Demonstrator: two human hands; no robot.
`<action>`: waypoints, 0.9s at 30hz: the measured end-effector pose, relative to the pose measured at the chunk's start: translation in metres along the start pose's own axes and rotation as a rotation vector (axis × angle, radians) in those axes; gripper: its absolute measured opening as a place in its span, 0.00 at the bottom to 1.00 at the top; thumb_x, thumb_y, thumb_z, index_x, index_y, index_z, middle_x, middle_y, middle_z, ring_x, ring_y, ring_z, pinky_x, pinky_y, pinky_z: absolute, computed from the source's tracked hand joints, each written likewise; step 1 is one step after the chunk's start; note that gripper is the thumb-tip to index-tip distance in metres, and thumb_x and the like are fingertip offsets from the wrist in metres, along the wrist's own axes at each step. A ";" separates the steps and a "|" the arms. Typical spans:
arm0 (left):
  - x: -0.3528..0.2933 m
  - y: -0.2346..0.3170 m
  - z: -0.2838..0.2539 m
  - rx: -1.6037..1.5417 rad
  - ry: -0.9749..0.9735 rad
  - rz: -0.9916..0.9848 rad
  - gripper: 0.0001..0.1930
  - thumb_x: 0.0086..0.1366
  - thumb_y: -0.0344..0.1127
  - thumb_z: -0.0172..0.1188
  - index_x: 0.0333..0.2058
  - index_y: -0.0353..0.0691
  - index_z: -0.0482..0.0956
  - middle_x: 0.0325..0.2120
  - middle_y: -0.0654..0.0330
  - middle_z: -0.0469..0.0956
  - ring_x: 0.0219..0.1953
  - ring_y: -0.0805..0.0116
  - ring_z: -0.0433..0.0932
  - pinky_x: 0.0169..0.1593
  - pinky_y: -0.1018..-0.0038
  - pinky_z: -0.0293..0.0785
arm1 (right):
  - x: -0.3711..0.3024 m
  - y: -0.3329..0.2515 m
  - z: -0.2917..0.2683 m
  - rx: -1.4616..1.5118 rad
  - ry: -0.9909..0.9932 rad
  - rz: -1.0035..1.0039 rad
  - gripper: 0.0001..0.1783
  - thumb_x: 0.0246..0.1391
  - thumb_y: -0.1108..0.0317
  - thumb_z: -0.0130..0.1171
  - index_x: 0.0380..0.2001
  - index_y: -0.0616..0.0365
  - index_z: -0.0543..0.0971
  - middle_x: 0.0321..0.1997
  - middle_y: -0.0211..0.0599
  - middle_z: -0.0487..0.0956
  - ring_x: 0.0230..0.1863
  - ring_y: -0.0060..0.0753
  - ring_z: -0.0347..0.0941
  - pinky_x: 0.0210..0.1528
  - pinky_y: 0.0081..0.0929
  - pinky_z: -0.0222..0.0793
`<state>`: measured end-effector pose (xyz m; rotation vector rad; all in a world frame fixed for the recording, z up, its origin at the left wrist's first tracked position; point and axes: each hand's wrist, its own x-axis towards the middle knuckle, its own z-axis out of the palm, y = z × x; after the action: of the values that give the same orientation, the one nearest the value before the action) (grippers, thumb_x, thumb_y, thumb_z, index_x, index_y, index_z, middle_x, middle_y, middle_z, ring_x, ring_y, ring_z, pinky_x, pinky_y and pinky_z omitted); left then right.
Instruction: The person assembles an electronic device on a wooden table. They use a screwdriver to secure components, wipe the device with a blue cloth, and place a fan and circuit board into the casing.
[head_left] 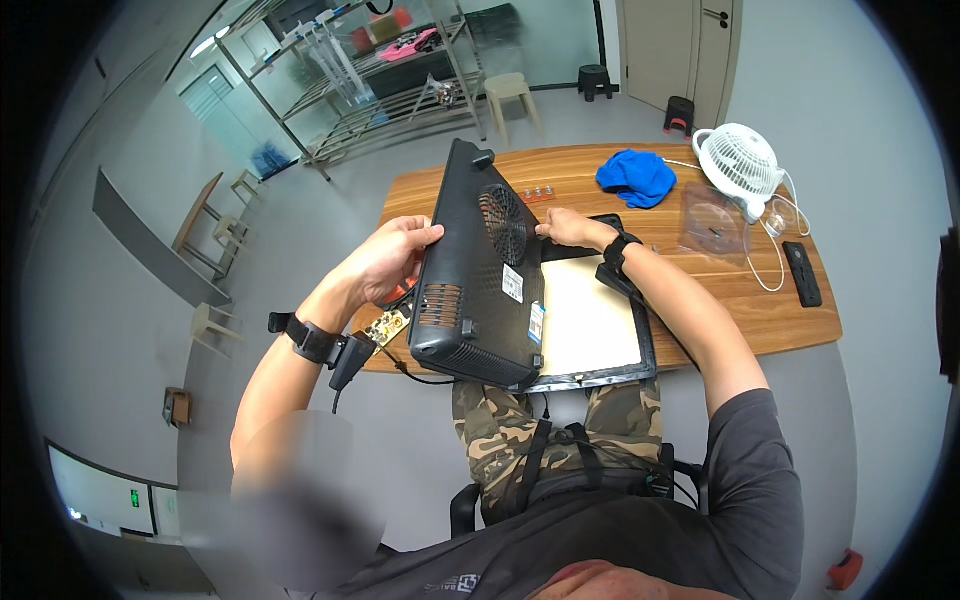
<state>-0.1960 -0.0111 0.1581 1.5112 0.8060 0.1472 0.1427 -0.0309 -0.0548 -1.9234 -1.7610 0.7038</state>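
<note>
A black plastic housing point(465, 255), looking like the bottom shell of an induction cooker, stands tilted up on its side, its round fan grille and slotted vents facing right. My left hand point(392, 258) grips its left edge, thumb on the outer face and the other fingers partly hidden behind. Beside it a black-framed panel with a pale cream inner face point(590, 315) lies flat at the table's front edge. My right hand point(572, 229) is closed over the panel's far part, fingertips close to the housing's right edge. Whatever those fingers pinch is too small to make out.
On the wooden table point(720, 315) are a blue cloth point(637, 180), a white fan point(740, 160) with its cord, a clear plastic tray point(713, 220), a black remote-like object point(802, 274) and small metal parts point(538, 192). A circuit board point(388, 327) lies left of the housing.
</note>
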 end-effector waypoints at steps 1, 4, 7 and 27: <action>-0.001 0.002 0.004 -0.001 0.000 0.009 0.09 0.76 0.39 0.53 0.40 0.40 0.75 0.32 0.67 0.77 0.32 0.82 0.75 0.36 0.80 0.76 | -0.003 -0.005 0.000 0.025 -0.019 0.003 0.27 0.66 0.52 0.55 0.29 0.71 0.81 0.27 0.55 0.82 0.34 0.55 0.81 0.44 0.47 0.74; 0.006 0.000 0.011 -0.034 0.003 0.026 0.09 0.76 0.38 0.52 0.38 0.40 0.75 0.31 0.68 0.77 0.31 0.84 0.74 0.35 0.83 0.74 | -0.015 -0.012 -0.001 0.121 -0.040 0.040 0.27 0.67 0.54 0.53 0.25 0.69 0.81 0.21 0.49 0.81 0.27 0.46 0.80 0.39 0.44 0.74; 0.013 0.011 0.028 -0.024 0.000 0.032 0.09 0.76 0.38 0.53 0.37 0.40 0.75 0.32 0.68 0.77 0.32 0.83 0.74 0.36 0.83 0.74 | -0.029 -0.003 -0.014 0.187 0.040 0.090 0.25 0.68 0.56 0.51 0.26 0.68 0.81 0.23 0.45 0.83 0.27 0.39 0.81 0.37 0.39 0.75; 0.089 0.018 0.199 0.039 -0.262 -0.028 0.09 0.69 0.33 0.60 0.39 0.31 0.75 0.36 0.52 0.82 0.33 0.68 0.86 0.40 0.78 0.87 | -0.179 -0.052 -0.125 0.238 0.106 0.201 0.39 0.70 0.40 0.42 0.25 0.68 0.82 0.20 0.41 0.81 0.19 0.29 0.76 0.26 0.28 0.74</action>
<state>-0.0139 -0.1232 0.1129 1.5173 0.6226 -0.0866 0.1707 -0.2018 0.0883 -1.9499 -1.3668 0.8247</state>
